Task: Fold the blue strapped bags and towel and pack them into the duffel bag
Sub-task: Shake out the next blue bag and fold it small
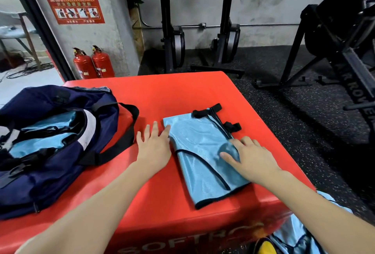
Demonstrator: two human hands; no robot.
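A light blue bag with black straps [199,152] lies folded flat on the red soft box [162,95]. My left hand [153,146] rests flat on the box with straight fingers, its fingertips touching the folded bag's left edge. My right hand [250,158] presses flat on the bag's right side. At the left stands the navy duffel bag [50,152], unzipped, with light blue fabric [40,140] and black straps inside. More light blue fabric [292,233] hangs below the box's front right corner.
Two red fire extinguishers [93,63] stand by the concrete wall at the back left. Black exercise machines [343,36] stand on the speckled rubber floor behind and to the right. A yellow object [264,246] shows at the bottom edge.
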